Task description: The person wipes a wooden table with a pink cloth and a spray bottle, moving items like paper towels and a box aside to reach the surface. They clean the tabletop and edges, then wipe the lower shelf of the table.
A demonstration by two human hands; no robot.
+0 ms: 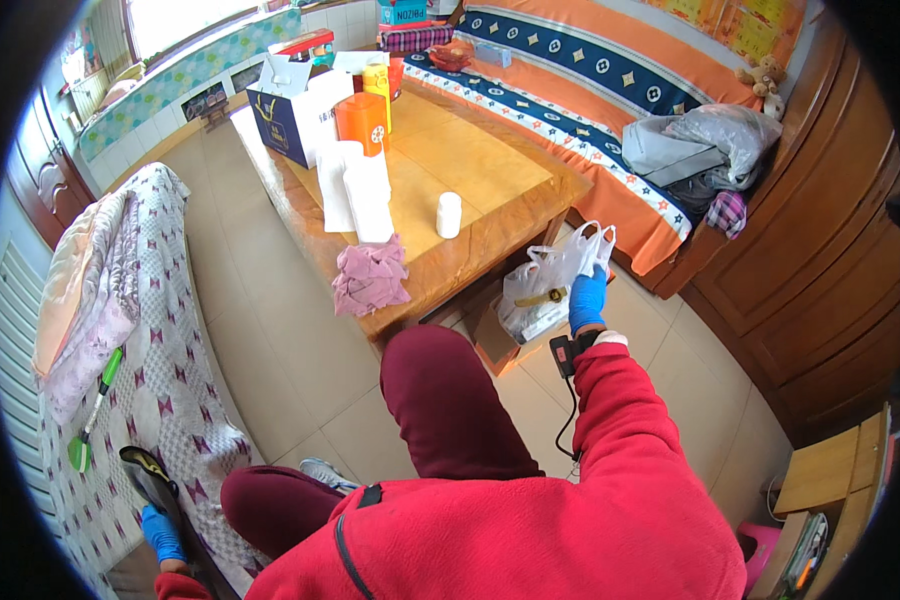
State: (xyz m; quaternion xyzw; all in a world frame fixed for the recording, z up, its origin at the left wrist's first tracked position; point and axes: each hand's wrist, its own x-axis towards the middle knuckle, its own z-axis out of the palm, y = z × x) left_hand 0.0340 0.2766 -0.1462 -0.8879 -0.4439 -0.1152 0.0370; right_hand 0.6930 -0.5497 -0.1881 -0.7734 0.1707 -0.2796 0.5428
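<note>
My right hand (588, 300), in a blue glove, grips a translucent white plastic bag (562, 262) near its upper right side, with its loop handles standing up. Through the thin plastic shows something yellow and dark. The bag stands beside the near right corner of the wooden table (470, 270), over a brown box (490, 338). At the lower left, my left hand (163, 533), also gloved in blue, is down against a dark, curved, strap-like thing (148, 478) on the patterned cover. Its fingers are too hidden to read.
On the table are a crumpled pink cloth (372, 276), a white bottle (449, 215), paper towels (368, 200), an orange container (361, 124) and a dark blue bag (278, 128). A covered couch (195, 400) lies left, with a green-ended tool (96, 410). An orange-covered bench (570, 150) stands behind.
</note>
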